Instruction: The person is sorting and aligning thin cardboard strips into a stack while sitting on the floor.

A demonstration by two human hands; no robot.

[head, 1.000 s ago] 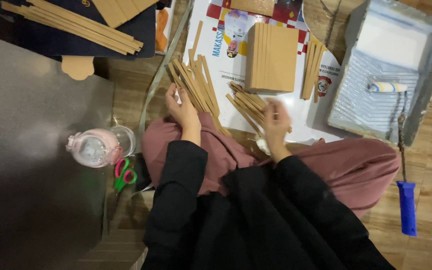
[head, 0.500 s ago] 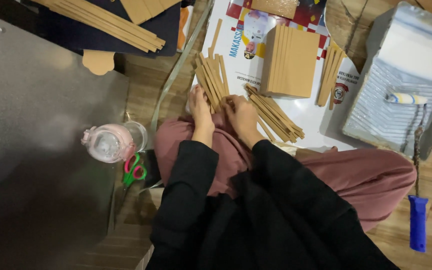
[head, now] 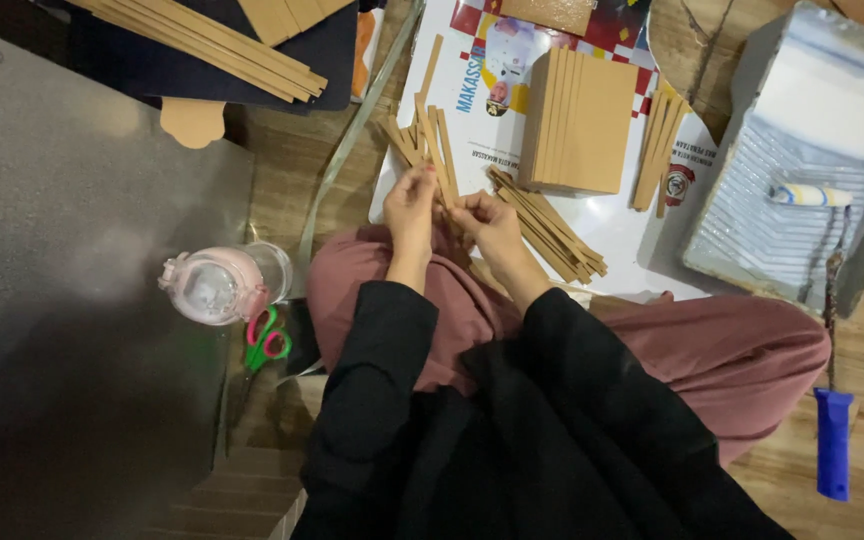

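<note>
I sit on a wooden floor with my knees under a pink skirt. My left hand (head: 410,205) and my right hand (head: 490,222) are both closed on a bundle of thin tan cardboard strips (head: 430,140), which fans out away from me over a white printed sheet (head: 612,225). A second loose pile of strips (head: 550,225) lies on the sheet just right of my right hand. A stack of square tan cardboard pieces (head: 579,122) rests beyond it, with a few more strips (head: 658,150) to its right.
A grey metal sheet (head: 62,280) covers the left. A pink-lidded clear bottle (head: 222,283) and pink-green scissors (head: 264,340) lie by my left knee. Long strips (head: 202,40) rest on dark board at the top. A paint tray (head: 802,200) with a roller (head: 810,195) and blue handle (head: 833,440) sits right.
My right hand has left the right-hand pile of strips and joined my left hand on the bundle. The bundle is now lifted and held between both hands.
</note>
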